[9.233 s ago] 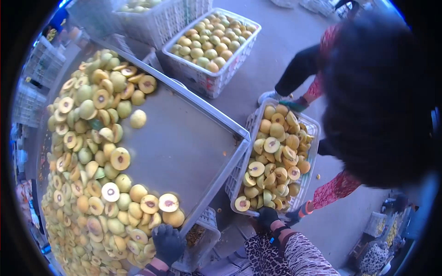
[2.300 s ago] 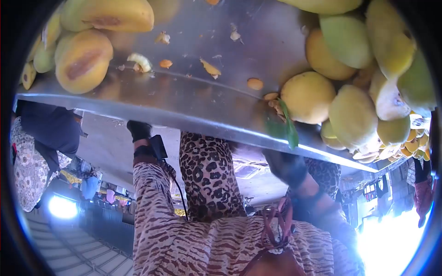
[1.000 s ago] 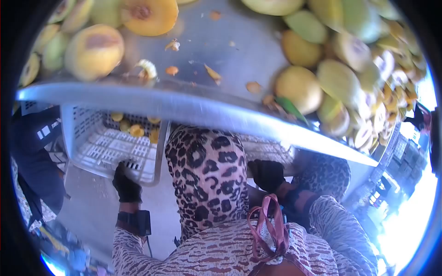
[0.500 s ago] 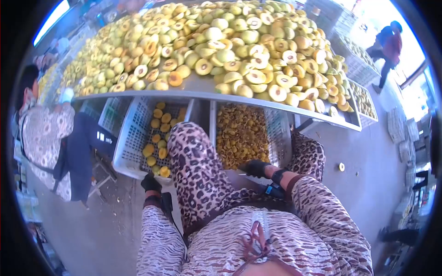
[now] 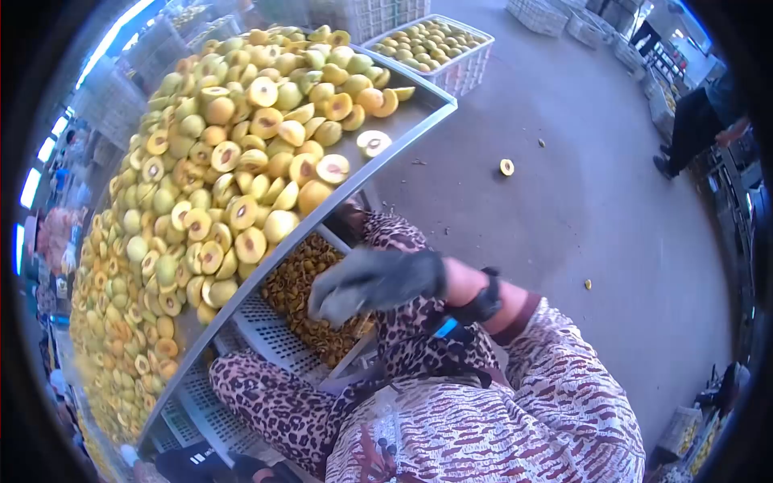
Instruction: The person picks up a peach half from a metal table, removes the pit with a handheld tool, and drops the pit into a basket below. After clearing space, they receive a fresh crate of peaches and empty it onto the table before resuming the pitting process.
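Observation:
My right hand [image 5: 378,283], in a dark grey glove with paler fingertips, is raised over a crate [image 5: 354,354] of brown-yellow fruit scraps [image 5: 302,286]. Its fingers stretch out to the left, a little blurred, with nothing visible in them. At the bottom edge, my left hand [image 5: 248,465] shows only as a bit of dark glove, its fingers out of sight. Halved yellow-green fruits [image 5: 250,245], several with brown pit centres, are heaped on the metal table [image 5: 403,133] in front of me.
A white crate of whole fruit [image 5: 463,72] stands beyond the table's corner. One fruit half [image 5: 506,167] and a small piece [image 5: 588,284] lie on the floor. A person in dark clothes [image 5: 696,125] is at the right; another person [image 5: 60,241] is at the far left.
My view has swung to the right, so the table now slants across the left. My right hand has risen from the scrap crate's edge. My left hand has dropped toward the frame's bottom.

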`<state>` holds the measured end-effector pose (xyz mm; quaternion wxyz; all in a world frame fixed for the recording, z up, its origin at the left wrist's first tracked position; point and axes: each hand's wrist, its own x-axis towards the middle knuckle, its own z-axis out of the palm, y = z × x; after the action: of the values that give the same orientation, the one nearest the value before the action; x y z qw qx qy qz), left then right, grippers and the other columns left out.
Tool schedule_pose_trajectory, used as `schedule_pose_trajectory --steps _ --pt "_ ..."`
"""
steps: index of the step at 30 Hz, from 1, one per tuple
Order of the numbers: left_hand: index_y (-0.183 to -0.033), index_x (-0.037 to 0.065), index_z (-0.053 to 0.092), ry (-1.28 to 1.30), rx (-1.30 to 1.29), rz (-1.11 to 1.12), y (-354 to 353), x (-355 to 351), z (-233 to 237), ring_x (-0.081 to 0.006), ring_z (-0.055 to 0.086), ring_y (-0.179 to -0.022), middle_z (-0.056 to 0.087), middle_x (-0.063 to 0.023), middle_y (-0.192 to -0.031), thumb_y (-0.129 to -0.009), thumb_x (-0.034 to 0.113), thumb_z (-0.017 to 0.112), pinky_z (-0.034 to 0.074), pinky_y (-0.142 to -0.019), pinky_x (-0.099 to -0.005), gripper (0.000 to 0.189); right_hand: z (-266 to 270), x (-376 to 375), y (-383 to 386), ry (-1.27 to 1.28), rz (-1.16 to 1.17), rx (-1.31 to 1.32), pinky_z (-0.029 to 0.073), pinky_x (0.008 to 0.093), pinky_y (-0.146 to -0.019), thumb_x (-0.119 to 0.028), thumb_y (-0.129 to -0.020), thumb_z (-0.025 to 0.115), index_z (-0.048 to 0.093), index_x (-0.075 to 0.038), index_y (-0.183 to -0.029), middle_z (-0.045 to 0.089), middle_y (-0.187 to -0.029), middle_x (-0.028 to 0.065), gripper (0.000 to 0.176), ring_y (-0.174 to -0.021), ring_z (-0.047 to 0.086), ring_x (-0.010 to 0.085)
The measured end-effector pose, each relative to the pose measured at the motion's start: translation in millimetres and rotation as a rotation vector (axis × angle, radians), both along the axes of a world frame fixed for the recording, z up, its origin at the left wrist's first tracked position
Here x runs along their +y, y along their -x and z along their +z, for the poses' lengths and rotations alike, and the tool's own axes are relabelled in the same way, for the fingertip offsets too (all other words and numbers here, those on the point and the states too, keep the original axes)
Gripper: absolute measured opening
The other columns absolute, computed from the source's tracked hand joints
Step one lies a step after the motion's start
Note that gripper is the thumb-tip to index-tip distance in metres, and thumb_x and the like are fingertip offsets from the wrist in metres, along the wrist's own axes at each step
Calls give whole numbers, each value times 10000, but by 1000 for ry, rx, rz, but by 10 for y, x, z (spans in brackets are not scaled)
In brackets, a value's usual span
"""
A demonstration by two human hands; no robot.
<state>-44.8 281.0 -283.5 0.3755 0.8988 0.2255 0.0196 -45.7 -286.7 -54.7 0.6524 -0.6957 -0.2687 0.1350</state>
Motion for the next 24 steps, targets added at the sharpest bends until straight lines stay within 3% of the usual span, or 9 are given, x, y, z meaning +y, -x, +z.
schedule_pose_trajectory --steps 1,5,7,9,13,14,17,18,24 --pt "-1395 -5 410 22 -112 1 -151 -186 375 -321 441 -1293 452 -213 -1389 -905 434 619 369 -1068 -451 690 -64 -510 0 -280 -30 -8 517 281 -793 -333 -965 572 641 44 -1126 702 -981 111 416 -862 662 159" --pt "-1444 -13 350 -65 -611 -255 -890 -1554 1761 -327 387 -1362 394 -219 -1462 -901 470 623 338 -1107 -465 777 -855 -2220 199 -448 -1046 125 553 321 -752 -275 -972 563 668 6 -1076 686 -888 66 317 -806 676 166" --pt "-1469 -18 320 -213 -765 -546 -1082 -2524 2226 -329 361 -1396 365 -223 -1498 -899 489 625 322 -1126 -472 821 -1693 -3048 257 352 -1335 281 510 361 -880 -342 -896 655 622 -24 -1198 689 -1075 143 440 -1020 662 258" --pt "-1451 -19 345 -487 -705 -1030 -1177 -3740 2564 -392 285 -1424 339 -222 -1517 -896 579 574 240 -1160 -507 848 -2266 -3425 400 624 -1565 625 463 386 -973 -445 -833 698 580 -48 -1276 628 -1229 204 606 -1166 590 341" --pt "-1421 -23 366 -934 -583 -1654 -1592 -5172 2329 -476 275 -1399 338 -249 -1504 -837 653 569 180 -1160 -573 916 -2725 -3840 567 722 -1670 885 393 428 -1064 -526 -808 701 486 -53 -1383 497 -1390 245 776 -1294 479 381" --pt "-1413 -28 360 -1052 -588 -1773 -1752 -5351 2210 -496 284 -1386 336 -290 -1485 -909 604 505 184 -1153 -590 822 -2794 -3984 561 817 -1680 922 354 425 -1100 -538 -806 696 433 -55 -1423 421 -1449 244 826 -1344 414 379" --pt "-1417 -33 344 -640 -443 -1803 -1959 -5509 2042 -515 276 -1382 310 -330 -1479 -971 508 440 179 -1152 -595 707 -3141 -4562 466 1012 -1720 923 256 418 -1167 -561 -799 690 305 -71 -1505 305 -1535 231 942 -1440 268 364" --pt "-1367 -43 380 -691 -514 -1801 -1959 -5534 2041 -536 336 -1338 397 -344 -1407 -990 390 427 269 -1111 -612 576 -3253 -4736 410 1048 -1745 892 243 421 -1172 -570 -794 690 293 -71 -1509 288 -1544 225 958 -1448 246 362" --pt "-1287 -48 433 -660 -628 -1821 -2135 -5451 1745 -538 415 -1272 481 -330 -1320 -988 369 440 363 -1049 -614 513 -3162 -5103 -295 1144 -1689 823 269 419 -1166 -530 -769 731 327 -103 -1498 298 -1547 198 937 -1448 253 346"
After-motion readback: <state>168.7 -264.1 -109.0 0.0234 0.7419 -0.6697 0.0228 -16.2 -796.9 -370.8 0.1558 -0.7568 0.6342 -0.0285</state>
